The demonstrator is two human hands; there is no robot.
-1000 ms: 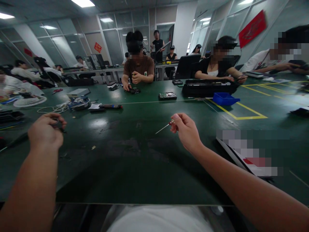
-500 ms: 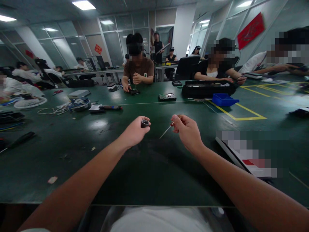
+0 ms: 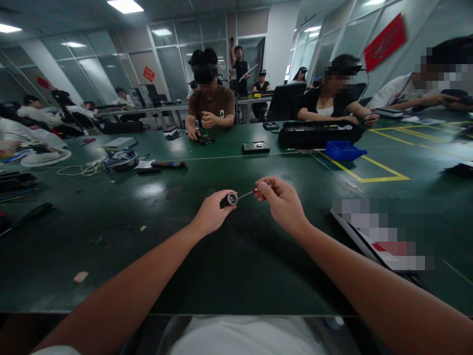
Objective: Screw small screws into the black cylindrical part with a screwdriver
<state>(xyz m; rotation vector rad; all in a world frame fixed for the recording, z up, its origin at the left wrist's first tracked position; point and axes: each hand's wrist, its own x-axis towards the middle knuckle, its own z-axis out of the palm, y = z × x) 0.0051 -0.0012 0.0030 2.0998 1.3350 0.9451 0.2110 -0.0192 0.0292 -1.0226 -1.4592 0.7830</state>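
Between the thumb and fingers of my left hand is a small black cylinder with a silvery rim, its round end turned toward my right side. What kind of part it is, I cannot make out. My right hand grips a screwdriver by its reddish handle, mostly covered by the fingers. The thin metal shaft slants down to the left, its tip at the cylinder's rim. Whether the tip touches or goes inside cannot be seen. Both hands are above the green table.
A tablet-like slab, partly blurred, lies right of my forearm. Farther off are a hard drive, a blue tray, a black case and cables. A pen-like tool lies left. Several people sit across the table.
My left hand has tilted the cylinder so its end faces right, and has lowered slightly. The screwdriver has swung flatter and shifted left, bringing its tip to the cylinder.
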